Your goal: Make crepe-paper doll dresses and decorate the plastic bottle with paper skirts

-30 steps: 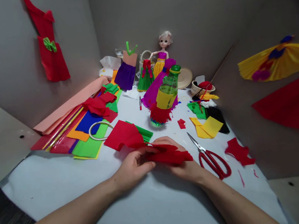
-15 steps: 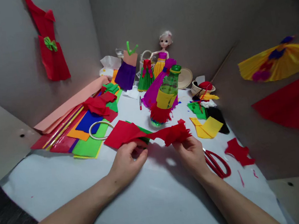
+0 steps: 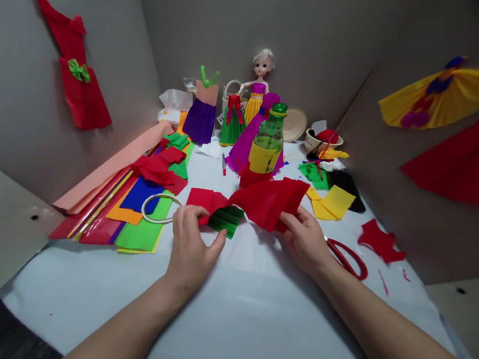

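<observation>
My right hand (image 3: pixel 305 241) pinches the lower edge of a piece of red crepe paper (image 3: pixel 271 202), which spreads out above the table in front of the bottle. My left hand (image 3: pixel 192 241) is open, thumb and fingers apart, its fingertips at the left part of the red paper; whether they touch it I cannot tell. Between the hands lies a pleated green paper piece (image 3: pixel 227 219), partly under the red. Behind stands a green bottle (image 3: pixel 267 140) wrapped in yellow and red paper. Scissors with red handles (image 3: pixel 349 256) lie beside my right wrist, their blades mostly hidden.
Coloured sheets (image 3: pixel 146 227) and a pale ring (image 3: pixel 161 207) lie at left. Paper dresses (image 3: pixel 201 123) and a doll (image 3: pixel 260 82) stand at the back. Yellow paper (image 3: pixel 333 199), a red scrap (image 3: pixel 380 240) and a small tub (image 3: pixel 323 142) are on the right.
The bunched red paper has opened out into a wider sheet in my right hand. My left hand has shifted left and its fingers have spread. More of the green pleated piece shows.
</observation>
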`<state>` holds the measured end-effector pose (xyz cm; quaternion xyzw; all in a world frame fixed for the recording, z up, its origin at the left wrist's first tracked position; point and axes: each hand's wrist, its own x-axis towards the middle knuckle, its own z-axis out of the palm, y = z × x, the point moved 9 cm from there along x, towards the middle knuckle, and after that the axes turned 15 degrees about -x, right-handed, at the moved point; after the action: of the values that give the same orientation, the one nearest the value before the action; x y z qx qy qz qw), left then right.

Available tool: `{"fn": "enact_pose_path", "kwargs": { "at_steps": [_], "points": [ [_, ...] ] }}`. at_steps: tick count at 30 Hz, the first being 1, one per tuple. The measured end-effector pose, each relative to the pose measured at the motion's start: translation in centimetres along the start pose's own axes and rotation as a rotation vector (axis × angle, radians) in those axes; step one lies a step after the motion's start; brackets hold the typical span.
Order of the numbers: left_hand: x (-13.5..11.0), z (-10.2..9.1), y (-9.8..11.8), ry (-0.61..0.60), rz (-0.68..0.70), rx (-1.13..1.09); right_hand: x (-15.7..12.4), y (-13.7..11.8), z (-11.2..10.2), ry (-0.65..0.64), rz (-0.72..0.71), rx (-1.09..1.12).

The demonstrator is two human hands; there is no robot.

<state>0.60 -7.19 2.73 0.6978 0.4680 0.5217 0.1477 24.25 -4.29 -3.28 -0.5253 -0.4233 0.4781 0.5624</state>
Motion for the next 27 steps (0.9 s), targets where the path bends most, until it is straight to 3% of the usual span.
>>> {"fn": "enact_pose_path", "kwargs": {
  "at_steps": [8,12,16,19,22,24,27],
  "points": [
    [0.6,1.0,-2.8,-0.132,-0.09,0.268,0.1,0.0,0.1,-0.009,-0.015,-0.039],
    [1.4,0.2,-2.8,-0.072,-0.041,0.224,0.0,-0.3,0.5,-0.035,-0.046,-0.055],
    [2.1,-2.1,-1.4,0.107,0.064,0.016,-0.5,-0.8,0.6,-0.056,-0.127,-0.133],
    [1.9,-3.9,-0.3,0.251,0.135,-0.216,-1.6,-2.8,0.9,-0.071,-0.347,-0.357],
    [1.6,-4.8,-0.4,0.324,0.129,-0.492,-4.0,-5.6,2.9,-0.175,-0.712,-0.584],
    [1.6,-4.5,-0.9,0.316,0.087,-0.643,-5.7,-6.7,4.2,-0.251,-0.906,-0.668],
    [1.6,-3.2,-2.0,0.256,-0.084,-0.752,-7.1,-7.4,5.2,-0.297,-1.041,-0.746]
  ]
}}
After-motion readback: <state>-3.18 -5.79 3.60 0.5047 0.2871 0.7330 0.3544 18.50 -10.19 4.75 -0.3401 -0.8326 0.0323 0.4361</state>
